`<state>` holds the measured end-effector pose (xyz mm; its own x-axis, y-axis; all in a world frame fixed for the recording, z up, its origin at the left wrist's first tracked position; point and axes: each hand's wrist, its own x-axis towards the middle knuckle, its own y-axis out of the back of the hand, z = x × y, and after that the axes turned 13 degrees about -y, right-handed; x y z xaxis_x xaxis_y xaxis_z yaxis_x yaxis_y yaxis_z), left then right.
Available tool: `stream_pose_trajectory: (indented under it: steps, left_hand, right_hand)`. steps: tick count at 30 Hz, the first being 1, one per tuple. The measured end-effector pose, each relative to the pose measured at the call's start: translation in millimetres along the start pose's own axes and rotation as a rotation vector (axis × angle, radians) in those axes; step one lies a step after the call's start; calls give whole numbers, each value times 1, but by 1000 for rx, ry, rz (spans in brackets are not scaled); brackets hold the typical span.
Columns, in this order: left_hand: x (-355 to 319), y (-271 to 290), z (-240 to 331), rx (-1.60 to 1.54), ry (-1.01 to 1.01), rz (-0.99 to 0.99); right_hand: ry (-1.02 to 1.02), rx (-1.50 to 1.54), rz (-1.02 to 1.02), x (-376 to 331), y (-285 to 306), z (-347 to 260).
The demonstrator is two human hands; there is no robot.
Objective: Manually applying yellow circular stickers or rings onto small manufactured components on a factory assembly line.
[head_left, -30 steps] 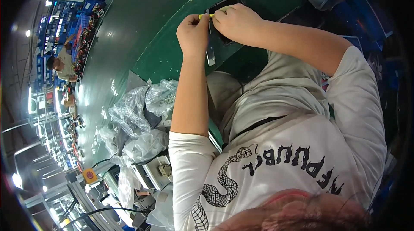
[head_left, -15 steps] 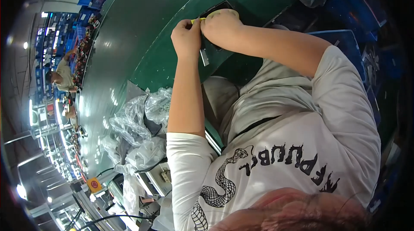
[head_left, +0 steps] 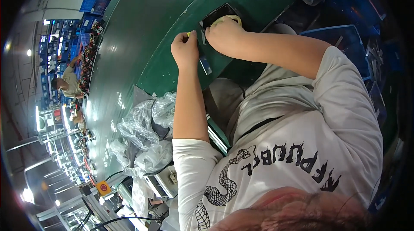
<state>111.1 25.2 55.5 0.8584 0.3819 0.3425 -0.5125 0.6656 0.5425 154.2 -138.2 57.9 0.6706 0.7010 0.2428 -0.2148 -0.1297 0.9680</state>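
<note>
Left fingers (head_left: pixel 192 39) pinching scrap (head_left: pixel 188 34) (yellow), right fingers (head_left: pixel 214 31) gripping ring (head_left: pixel 236 17)

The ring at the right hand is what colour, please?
The ring is pale yellow, as seen best in the head view.

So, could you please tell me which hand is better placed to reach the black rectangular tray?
Probably the right hand: it overlaps the tray in view, holding the pale yellow ring, while the left hand sits farther left, pinching a small yellow piece.
</note>
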Motion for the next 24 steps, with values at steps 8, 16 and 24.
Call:
stream_pose_trajectory:
  steps: [8,16,24]
  left_hand:
    - [-50,25,4,-972,186,393]
    - [-94,10,3,-1158,321,221]
    - [-88,16,6,-1128,293,183]
  right_hand:
    - [-57,216,417,-25,52,37]
    - [-271,149,113,-35,-48,151]
    - [-529,484,579,-49,-49,128]
